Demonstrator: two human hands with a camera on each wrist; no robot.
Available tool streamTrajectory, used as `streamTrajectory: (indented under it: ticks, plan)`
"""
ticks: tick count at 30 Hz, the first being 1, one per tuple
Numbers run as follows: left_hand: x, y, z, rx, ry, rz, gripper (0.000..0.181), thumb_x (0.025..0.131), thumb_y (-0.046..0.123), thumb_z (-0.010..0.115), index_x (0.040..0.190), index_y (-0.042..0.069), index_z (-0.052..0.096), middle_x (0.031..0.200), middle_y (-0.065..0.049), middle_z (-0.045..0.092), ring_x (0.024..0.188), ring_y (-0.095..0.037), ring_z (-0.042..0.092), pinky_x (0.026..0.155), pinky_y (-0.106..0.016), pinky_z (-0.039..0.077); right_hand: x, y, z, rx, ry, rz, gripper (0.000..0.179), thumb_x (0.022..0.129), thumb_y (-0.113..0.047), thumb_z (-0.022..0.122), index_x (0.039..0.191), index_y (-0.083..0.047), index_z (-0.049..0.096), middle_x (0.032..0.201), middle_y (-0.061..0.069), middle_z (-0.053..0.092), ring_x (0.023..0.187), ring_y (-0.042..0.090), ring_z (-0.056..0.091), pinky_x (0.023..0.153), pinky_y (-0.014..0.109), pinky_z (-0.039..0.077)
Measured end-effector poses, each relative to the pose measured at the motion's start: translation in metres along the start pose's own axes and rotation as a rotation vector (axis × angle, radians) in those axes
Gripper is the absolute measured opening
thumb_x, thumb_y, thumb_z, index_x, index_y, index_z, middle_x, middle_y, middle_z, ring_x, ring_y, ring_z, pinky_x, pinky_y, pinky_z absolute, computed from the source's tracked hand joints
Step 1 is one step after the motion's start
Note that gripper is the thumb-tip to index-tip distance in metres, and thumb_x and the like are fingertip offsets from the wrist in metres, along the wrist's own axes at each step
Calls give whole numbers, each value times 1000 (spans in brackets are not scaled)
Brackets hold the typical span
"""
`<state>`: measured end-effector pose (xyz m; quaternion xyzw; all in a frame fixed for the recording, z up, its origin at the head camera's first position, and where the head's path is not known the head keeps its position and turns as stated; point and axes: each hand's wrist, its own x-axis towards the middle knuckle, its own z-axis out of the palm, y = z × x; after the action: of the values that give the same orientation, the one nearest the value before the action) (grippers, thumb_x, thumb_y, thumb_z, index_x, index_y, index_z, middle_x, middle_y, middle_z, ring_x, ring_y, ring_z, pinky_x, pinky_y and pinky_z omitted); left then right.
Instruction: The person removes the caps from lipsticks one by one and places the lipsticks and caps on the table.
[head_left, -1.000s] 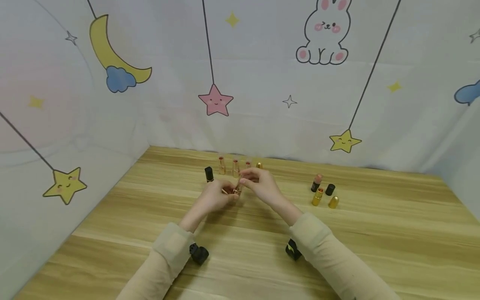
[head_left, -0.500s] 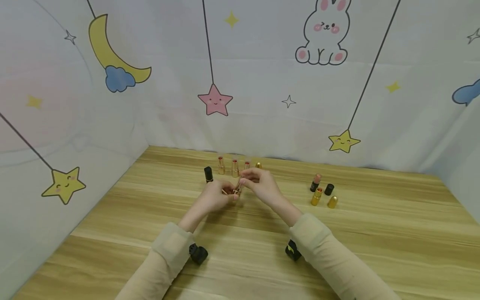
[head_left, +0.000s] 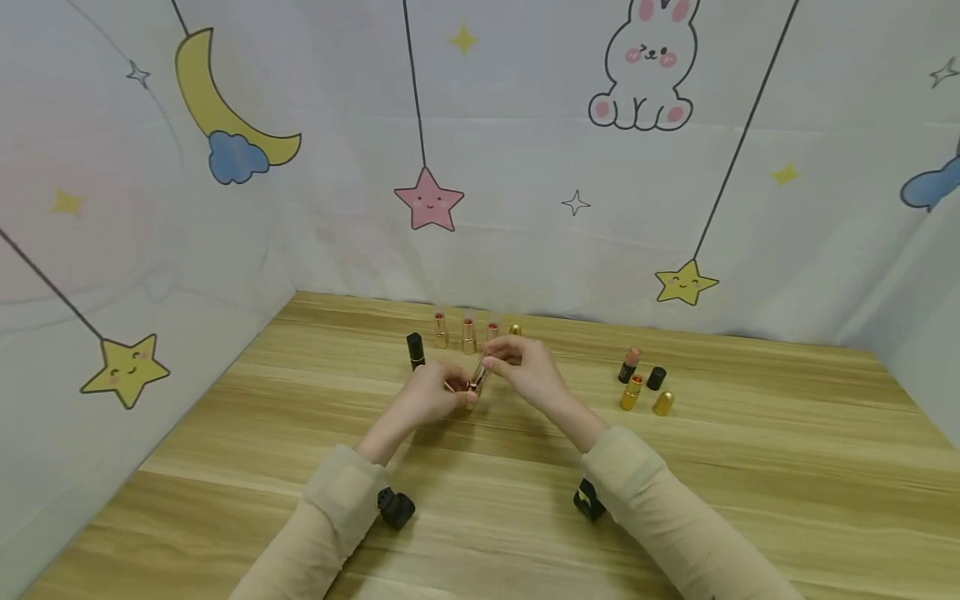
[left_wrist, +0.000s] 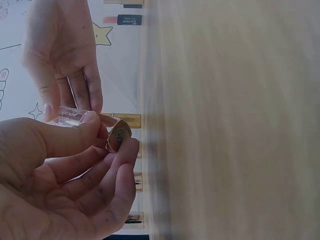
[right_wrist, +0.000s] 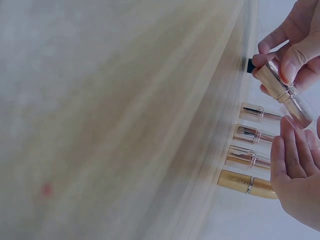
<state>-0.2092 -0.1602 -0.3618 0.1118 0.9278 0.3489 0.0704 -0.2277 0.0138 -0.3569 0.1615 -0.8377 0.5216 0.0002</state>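
Above the table, in the head view's middle, my left hand point(head_left: 431, 393) grips the shiny rose-gold base of a lipstick point(right_wrist: 272, 82) between thumb and fingers. The lipstick leans, its upper end toward my right hand point(head_left: 534, 375). That hand's thumb and fingers pinch the clear lettered cap point(left_wrist: 70, 116) around the upper end. In the left wrist view the base's round underside with a label faces the camera. Close behind the hands stand several similar rose-gold lipsticks point(head_left: 468, 337) and a gold one point(right_wrist: 246, 184) in a row. A black lipstick tube point(head_left: 416, 350) stands just behind my left hand.
To the right on the wooden table point(head_left: 750, 433) stand a black-based lipstick with a nude tip point(head_left: 629, 365), a black cap point(head_left: 657, 378), an uncapped gold lipstick point(head_left: 632, 392) and a gold cap point(head_left: 663, 403). A printed curtain point(head_left: 510, 250) closes off the back.
My right hand has shifted very slightly right, and a little more of the lipstick shows between the hands. My left hand keeps its hold; the standing lipsticks stay put.
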Motion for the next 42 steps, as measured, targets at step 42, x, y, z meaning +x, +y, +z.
streamTrajectory:
  ticks: [42]
  plan:
    - [-7, 24, 17, -45, -90, 86, 12, 81, 15, 76, 90, 8, 72, 80, -1, 70, 71, -8, 60, 69, -24, 47, -46, 2, -48, 40, 55, -31, 32, 92, -20, 65, 119, -4, 64, 111, 13, 70, 99, 25, 67, 88, 37, 54]
